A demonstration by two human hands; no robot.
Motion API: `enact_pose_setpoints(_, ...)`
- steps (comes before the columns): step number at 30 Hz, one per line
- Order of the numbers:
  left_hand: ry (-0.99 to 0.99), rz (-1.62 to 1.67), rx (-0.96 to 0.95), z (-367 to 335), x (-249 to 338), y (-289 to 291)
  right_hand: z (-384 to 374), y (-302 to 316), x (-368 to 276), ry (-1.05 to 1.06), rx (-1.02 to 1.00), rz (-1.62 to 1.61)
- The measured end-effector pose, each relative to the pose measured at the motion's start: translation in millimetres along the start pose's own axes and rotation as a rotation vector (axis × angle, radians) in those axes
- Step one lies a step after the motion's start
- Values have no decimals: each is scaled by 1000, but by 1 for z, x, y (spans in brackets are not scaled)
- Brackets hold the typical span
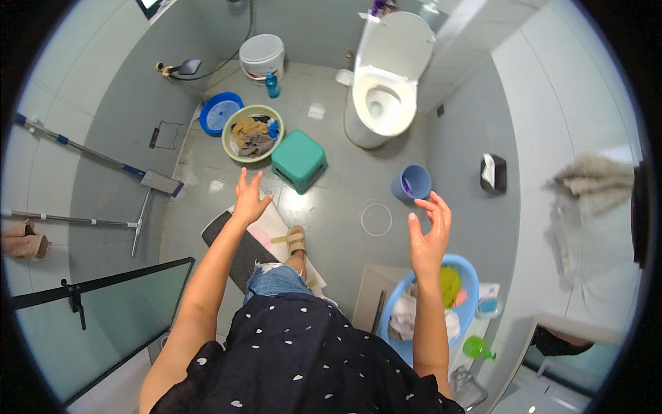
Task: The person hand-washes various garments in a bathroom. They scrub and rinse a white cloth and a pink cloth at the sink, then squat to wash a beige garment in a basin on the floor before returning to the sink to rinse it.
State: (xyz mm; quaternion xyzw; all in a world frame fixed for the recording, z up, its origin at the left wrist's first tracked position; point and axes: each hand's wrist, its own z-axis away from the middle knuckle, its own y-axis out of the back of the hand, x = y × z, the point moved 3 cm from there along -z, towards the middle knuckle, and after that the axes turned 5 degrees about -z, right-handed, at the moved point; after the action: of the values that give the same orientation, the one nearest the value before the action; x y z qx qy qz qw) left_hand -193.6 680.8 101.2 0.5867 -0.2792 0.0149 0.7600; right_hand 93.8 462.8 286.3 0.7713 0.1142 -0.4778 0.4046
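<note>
Both hands are raised in the air over a tiled bathroom floor, holding nothing. My left hand [249, 198] has its fingers spread, and in the picture it lies just below a pale basin [229, 148] of brown, grey and dark cloths [253, 132]. Close to it on the right stands a green plastic stool [299, 161]. My right hand [430, 233] is open too, thumb apart from the curved fingers. It appears just below a blue bin [418, 181] with something purple inside. Under my right forearm sits a light-blue basin [471, 276] with white, yellow-green and pink cloths.
A toilet [374, 124] with its lid up stands at the far right. Near the back wall are a lidded white bucket [262, 55], a blue bottle [272, 85] and a blue basin [220, 114]. A flat mop [161, 182] leans left, above a glass door [103, 331].
</note>
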Motion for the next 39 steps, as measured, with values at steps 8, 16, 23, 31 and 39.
enact_pose_setpoints(8,-22,17,74,-62,-27,38,-93,-134,-4,13,-248,-51)
enact_pose_setpoints(16,241,105,2,-104,-56,55,-175,-218,25,9,-405,-57)
enact_pose_setpoints(23,349,94,170,-147,-76,86,-244,-306,38,71,-567,-108)
enact_pose_setpoints(31,431,127,183,-184,-98,107,-290,-390,13,158,-684,-174)
enact_pose_setpoints(39,377,187,62,-280,-171,118,-311,-481,1,62,-616,-100)
